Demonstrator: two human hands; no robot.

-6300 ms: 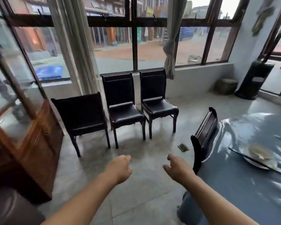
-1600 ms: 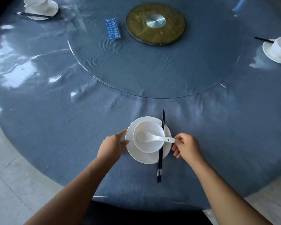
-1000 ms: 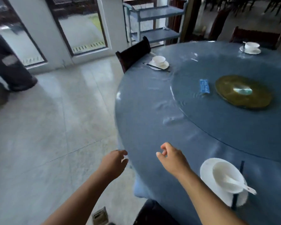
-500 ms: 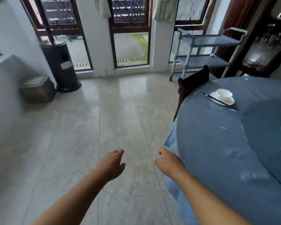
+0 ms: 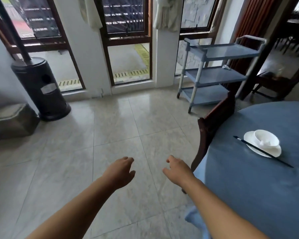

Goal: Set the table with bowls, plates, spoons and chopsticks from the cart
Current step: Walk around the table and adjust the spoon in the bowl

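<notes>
Since a moment ago your view has swung closer to the cart (image 5: pixel 219 71), now nearer ahead. Your left hand (image 5: pixel 122 171) and right hand (image 5: pixel 177 169) hang empty over the floor, fingers loosely spread. Well short of the cart, right of your hands, the table (image 5: pixel 248 187) carries a plate (image 5: pixel 273 151), bowl (image 5: pixel 266 138) and chopsticks (image 5: pixel 262 151).

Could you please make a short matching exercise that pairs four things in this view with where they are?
Things:
1. bowl
2. chopsticks
3. cart
4. left hand

Places:
A. by the windows, beyond the chair
B. on the plate
C. over the bare floor, holding nothing
D. across the plate's near edge

Pairs: 1-B, 2-D, 3-A, 4-C
</notes>
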